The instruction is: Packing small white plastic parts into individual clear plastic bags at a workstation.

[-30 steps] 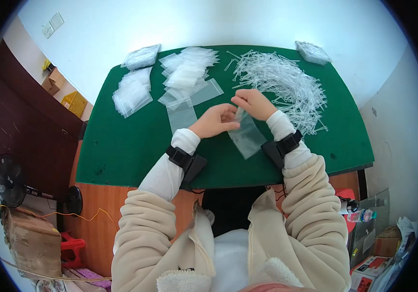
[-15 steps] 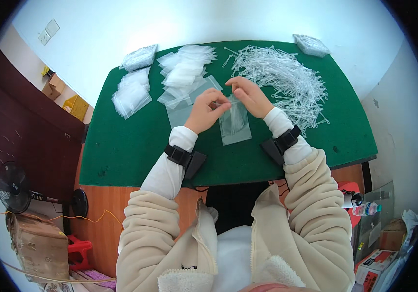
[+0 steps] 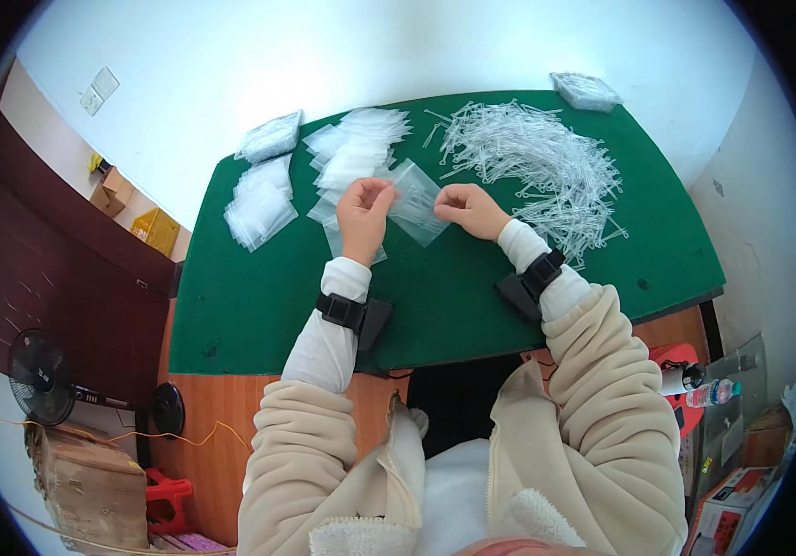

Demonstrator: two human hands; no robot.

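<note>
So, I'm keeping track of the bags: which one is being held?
The clear bag held between the left hand and right hand, with thin clear pieces showing in it; the other bags lie on the green table.

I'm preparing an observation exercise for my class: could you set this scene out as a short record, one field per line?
Left hand: pinching the left side of the held bag
Right hand: at its right side
Held bag: clear, thin pieces showing through
Table: green top
Table left: stack of clear bags
Table middle: spread of clear bags
Table right: heap of loose clear pieces
Back corners: left pack, right pack
Floor left: fan, red stool
</note>
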